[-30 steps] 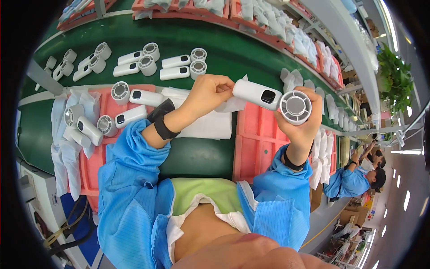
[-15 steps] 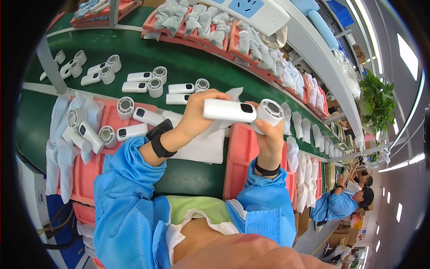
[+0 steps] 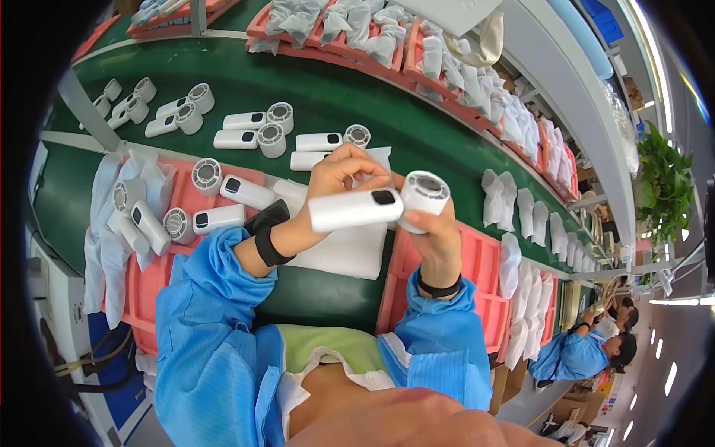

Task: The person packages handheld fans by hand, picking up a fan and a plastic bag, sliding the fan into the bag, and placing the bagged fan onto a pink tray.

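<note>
A white handheld fan (image 3: 357,210), with a round grilled head and a small black display on its handle, is held level in front of my chest. My right hand (image 3: 436,235) is closed around the fan's round head, thumb on its near side. Behind the handle, my left hand (image 3: 344,173) has its fingers curled in a pinch at a thin white sheet or sleeve (image 3: 380,156). The handle hides part of that hand and most of the sheet. Below the fan, white sheets (image 3: 346,257) lie on the green table.
More white fans (image 3: 272,139) stand in groups on the green conveyor (image 3: 223,71). At left, a pink tray (image 3: 153,287) carries fans and pale sleeves; another pink tray (image 3: 477,261) is at right. Trays of wrapped items (image 3: 372,37) line the far side. Co-workers (image 3: 573,357) are at far right.
The fan has shifted left and slightly down in my right hand. My left fingers have moved off the handle's top into a pinch behind it. The whole view has shifted slightly.
</note>
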`<state>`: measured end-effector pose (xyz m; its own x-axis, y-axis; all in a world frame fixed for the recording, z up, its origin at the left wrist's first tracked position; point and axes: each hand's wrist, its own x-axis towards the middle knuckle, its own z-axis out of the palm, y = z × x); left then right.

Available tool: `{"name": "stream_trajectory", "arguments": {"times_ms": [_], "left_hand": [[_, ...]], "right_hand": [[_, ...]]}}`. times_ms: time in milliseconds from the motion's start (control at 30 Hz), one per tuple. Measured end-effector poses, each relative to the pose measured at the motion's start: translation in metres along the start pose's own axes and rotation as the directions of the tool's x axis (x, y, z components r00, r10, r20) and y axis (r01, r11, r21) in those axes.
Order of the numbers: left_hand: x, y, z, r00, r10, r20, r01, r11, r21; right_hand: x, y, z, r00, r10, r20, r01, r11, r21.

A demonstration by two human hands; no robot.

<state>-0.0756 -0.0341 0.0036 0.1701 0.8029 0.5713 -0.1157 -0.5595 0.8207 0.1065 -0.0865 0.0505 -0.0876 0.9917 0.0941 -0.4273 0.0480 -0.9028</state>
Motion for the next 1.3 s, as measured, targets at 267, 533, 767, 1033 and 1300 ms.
{"name": "stream_trajectory", "arguments": {"times_ms": [267,533,767,1033,1300], "left_hand": [[0.019,-0.013,0.017,0.911,-0.392,0.127,0.408,0.821,-0.399],[0.03,-0.025,0.027,0.875,-0.434,0.213,0.453,0.585,-0.673],[0.034,-0.027,0.027,0.89,-0.417,0.185,0.435,0.655,-0.618],[0.029,-0.027,0.029,0.961,-0.258,0.097,0.275,0.898,-0.342],[0.024,-0.032,0.041,0.989,0.026,0.143,-0.023,1.0,-0.019]], "right_hand": [[0.023,-0.026,-0.049,0.959,-0.259,-0.116,0.224,0.941,-0.252],[0.022,-0.049,-0.061,0.916,-0.4,-0.023,0.344,0.815,-0.466],[0.013,-0.046,-0.056,0.835,-0.551,0.011,0.383,0.566,-0.73],[0.019,-0.018,-0.046,0.803,-0.593,0.06,0.399,0.46,-0.793],[0.056,0.022,-0.066,0.551,-0.714,0.433,0.533,-0.098,-0.84]]}}
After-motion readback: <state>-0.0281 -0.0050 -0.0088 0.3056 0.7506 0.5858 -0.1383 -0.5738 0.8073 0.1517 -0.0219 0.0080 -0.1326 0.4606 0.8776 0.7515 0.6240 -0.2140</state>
